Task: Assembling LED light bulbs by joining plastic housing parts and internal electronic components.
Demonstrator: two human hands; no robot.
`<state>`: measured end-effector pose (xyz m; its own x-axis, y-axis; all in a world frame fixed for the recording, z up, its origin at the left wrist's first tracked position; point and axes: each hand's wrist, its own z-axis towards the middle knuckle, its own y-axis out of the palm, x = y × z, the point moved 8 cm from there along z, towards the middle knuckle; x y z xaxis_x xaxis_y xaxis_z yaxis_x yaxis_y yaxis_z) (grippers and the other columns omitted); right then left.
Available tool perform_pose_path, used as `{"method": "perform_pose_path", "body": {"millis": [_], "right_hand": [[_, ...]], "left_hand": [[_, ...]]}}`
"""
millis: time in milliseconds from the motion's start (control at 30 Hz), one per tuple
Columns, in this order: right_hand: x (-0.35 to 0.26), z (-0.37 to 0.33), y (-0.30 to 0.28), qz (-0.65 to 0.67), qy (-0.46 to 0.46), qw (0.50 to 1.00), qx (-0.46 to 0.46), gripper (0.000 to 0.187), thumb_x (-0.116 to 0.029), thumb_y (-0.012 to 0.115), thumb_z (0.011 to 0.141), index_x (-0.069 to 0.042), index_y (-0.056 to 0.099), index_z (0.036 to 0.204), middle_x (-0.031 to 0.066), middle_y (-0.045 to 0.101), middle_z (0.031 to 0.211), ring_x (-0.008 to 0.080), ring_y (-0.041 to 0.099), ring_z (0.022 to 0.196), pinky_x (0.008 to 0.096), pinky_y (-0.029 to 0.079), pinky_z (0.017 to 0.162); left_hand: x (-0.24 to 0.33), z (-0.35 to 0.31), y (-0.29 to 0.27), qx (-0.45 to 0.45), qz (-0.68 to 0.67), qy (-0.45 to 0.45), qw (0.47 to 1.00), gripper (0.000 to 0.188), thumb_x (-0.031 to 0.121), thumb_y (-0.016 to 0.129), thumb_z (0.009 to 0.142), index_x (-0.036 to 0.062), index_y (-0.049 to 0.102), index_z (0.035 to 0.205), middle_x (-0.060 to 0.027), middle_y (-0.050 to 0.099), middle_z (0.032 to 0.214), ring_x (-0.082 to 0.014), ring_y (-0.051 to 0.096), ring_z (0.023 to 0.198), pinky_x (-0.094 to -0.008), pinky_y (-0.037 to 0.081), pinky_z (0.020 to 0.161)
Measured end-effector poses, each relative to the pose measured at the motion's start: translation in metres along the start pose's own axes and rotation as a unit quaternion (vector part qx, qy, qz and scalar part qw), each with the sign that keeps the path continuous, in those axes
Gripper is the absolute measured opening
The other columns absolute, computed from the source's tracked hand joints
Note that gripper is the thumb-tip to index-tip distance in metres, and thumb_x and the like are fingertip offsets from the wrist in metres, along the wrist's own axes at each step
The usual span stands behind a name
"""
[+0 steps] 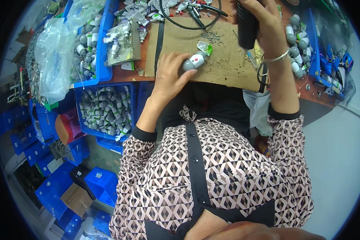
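Gray/white device (197, 60) sat over cardboard (224, 74), axis approx 8-to-2 o'clock, green end (208, 50) twd 2. L hand (170, 77), half-curled, pinched gray end (187, 65); R hand (267, 26) wrapped blk tool (247, 28).

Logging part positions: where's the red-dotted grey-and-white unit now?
Head view, upper middle: the grey-and-white unit is at the fingertips of the left hand, over the cardboard, below and left of the small metal pieces.

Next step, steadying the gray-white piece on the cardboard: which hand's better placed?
Probably the left hand: it grips the gray-white piece, while the right hand is occupied with a dark tool.
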<state>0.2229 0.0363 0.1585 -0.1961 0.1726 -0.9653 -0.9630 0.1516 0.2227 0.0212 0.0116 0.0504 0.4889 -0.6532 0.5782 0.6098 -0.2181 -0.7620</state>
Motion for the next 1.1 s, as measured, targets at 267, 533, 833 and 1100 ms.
{"method": "perform_pose_path", "body": {"millis": [267, 533, 833, 1100], "right_hand": [[0.009, -0.045, 0.039, 0.019, -0.272, 0.961, -0.055, 0.053, -0.035, 0.051, 0.093, -0.001, 0.030, 0.127, 0.0173, 0.053, 0.094, 0.0192, 0.057, 0.074, 0.0329, 0.053, 0.065], [0.017, -0.049, 0.046, 0.055, -0.285, 0.956, -0.050, 0.070, -0.036, 0.060, 0.086, 0.002, 0.023, 0.131, 0.0173, 0.049, 0.097, 0.0225, 0.057, 0.074, 0.0382, 0.053, 0.064], [0.021, -0.052, 0.056, 0.016, -0.271, 0.962, -0.014, 0.076, -0.047, 0.064, 0.081, 0.001, 0.026, 0.126, 0.0146, 0.048, 0.092, 0.0209, 0.056, 0.071, 0.0341, 0.052, 0.061], [0.020, -0.070, 0.081, -0.094, -0.293, 0.947, -0.090, 0.084, -0.043, 0.074, 0.075, -0.003, 0.022, 0.127, 0.0124, 0.051, 0.087, 0.0203, 0.056, 0.069, 0.0331, 0.052, 0.061]], "left_hand": [[0.001, -0.008, 0.014, 0.018, 0.011, -0.015, 1.000, 0.043, 0.014, 0.069, 0.069, 0.0070, 0.057, 0.110, -0.0120, 0.051, 0.101, -0.0312, 0.047, 0.095, -0.0407, 0.037, 0.084], [-0.006, -0.008, 0.016, 0.040, 0.017, -0.025, 0.999, 0.039, 0.019, 0.070, 0.069, 0.0086, 0.058, 0.104, -0.0104, 0.050, 0.098, -0.0299, 0.047, 0.092, -0.0399, 0.036, 0.081], [-0.007, -0.005, 0.017, 0.059, 0.010, -0.024, 0.998, 0.038, 0.021, 0.072, 0.068, 0.0094, 0.058, 0.101, -0.0089, 0.050, 0.094, -0.0290, 0.047, 0.090, -0.0395, 0.036, 0.078], [-0.013, -0.010, 0.016, 0.084, 0.046, -0.027, 0.995, 0.036, 0.024, 0.072, 0.069, 0.0106, 0.058, 0.099, -0.0071, 0.050, 0.092, -0.0266, 0.048, 0.090, -0.0383, 0.035, 0.080]]}}
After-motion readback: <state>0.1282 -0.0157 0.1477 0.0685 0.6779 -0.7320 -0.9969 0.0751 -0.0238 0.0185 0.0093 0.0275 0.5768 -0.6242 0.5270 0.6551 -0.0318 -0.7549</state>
